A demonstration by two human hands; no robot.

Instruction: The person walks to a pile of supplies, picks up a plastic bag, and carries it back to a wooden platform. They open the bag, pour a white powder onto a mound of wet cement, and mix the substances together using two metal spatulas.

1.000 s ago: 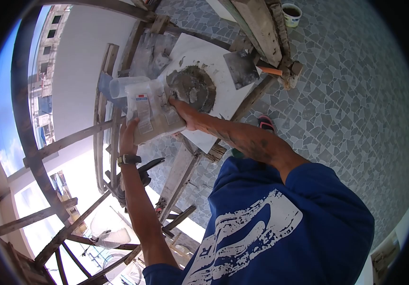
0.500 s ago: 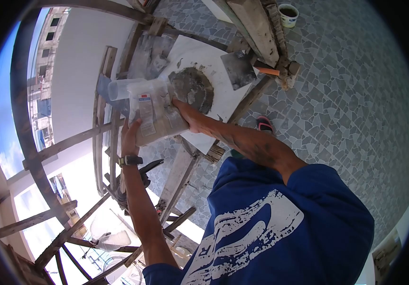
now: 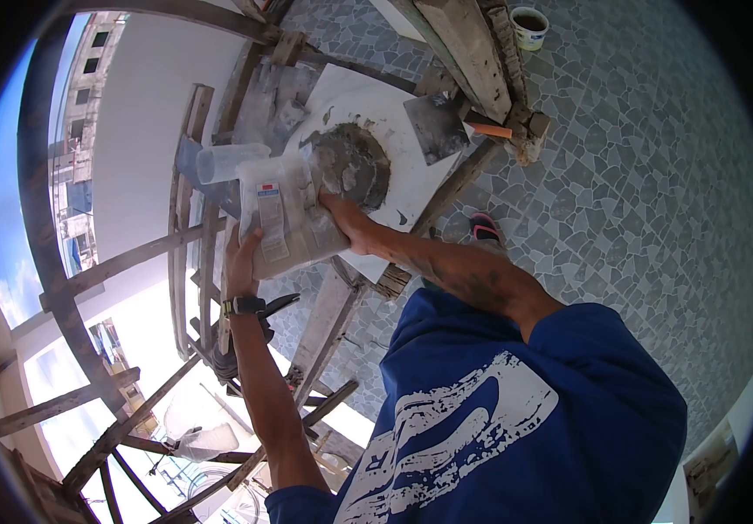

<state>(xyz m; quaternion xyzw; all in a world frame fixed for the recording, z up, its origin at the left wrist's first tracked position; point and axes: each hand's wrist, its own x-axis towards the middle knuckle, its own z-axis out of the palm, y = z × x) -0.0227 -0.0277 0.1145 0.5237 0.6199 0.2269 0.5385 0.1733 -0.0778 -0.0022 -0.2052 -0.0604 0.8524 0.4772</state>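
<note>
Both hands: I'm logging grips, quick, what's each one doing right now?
Left hand: closed on the left edge of a translucent grey plastic bag with a white label.
Right hand: closed on the same bag's right side.

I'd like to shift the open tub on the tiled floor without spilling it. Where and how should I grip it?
Probably by opposite sides of the rim, one hand each, coming from above and the open floor side, away from the timber. The tub stands upright, its round mouth facing up with dark contents inside.
</note>
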